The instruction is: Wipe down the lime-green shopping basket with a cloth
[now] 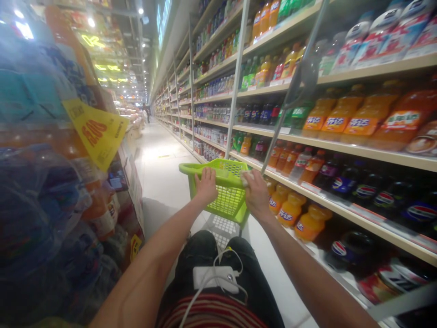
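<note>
A lime-green plastic shopping cart (pixel 223 200) with a perforated basket stands in front of my knees. My left hand (pixel 206 187) is closed over the near rim, fingers curled across the top. At the right corner of the same rim, my right hand (pixel 256 193) is also closed. A small pale, crumpled thing (pixel 246 176), perhaps a tissue, shows at its fingers, pressed against the rim. Inside the basket I can make out only the holed far wall. On my lap lies a white power bank (pixel 215 279) with a white cable.
Drink shelves (pixel 341 150) line the right side, holding orange soda bottles (pixel 327 111) and dark cola bottles (pixel 385 193). Stacked wrapped bottles (pixel 34 200) and a yellow price tag (pixel 97 132) crowd the left. The tiled aisle (pixel 160 150) runs ahead; a person (pixel 148 113) stands far off.
</note>
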Motion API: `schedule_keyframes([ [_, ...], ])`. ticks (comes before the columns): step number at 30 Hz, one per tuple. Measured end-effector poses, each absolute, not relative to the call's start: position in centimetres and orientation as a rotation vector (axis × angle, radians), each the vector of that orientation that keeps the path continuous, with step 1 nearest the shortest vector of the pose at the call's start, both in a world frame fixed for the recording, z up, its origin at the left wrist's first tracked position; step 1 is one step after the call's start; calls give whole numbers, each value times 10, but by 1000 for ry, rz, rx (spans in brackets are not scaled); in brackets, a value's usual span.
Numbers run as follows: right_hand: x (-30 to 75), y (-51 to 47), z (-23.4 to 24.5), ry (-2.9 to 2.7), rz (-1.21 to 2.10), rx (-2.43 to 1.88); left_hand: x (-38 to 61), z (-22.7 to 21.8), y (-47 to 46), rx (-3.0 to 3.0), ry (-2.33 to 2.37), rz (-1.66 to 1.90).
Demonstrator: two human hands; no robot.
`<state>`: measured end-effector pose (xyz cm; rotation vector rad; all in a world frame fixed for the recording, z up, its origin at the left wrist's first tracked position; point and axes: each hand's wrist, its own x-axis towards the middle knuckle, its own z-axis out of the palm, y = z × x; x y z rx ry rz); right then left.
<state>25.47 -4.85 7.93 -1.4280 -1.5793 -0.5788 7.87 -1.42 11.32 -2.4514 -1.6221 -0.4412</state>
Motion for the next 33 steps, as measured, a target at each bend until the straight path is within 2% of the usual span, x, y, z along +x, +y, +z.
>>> schedule_keyframes([
  [7,246,-50,73,-1692,-633,-1406,77,114,-17,-2469,-1608,-412],
  [12,282,-53,74,-1479,-663,-1516,72,115,-22,-2502,-1557,-449],
  [25,227,-52,78,-1681,-451,-1431,71,114,-16,-2487,-1541,-445],
  [33,256,-53,80,-1423,-508,-1536,72,115,-18,-2456,-1532,-435],
])
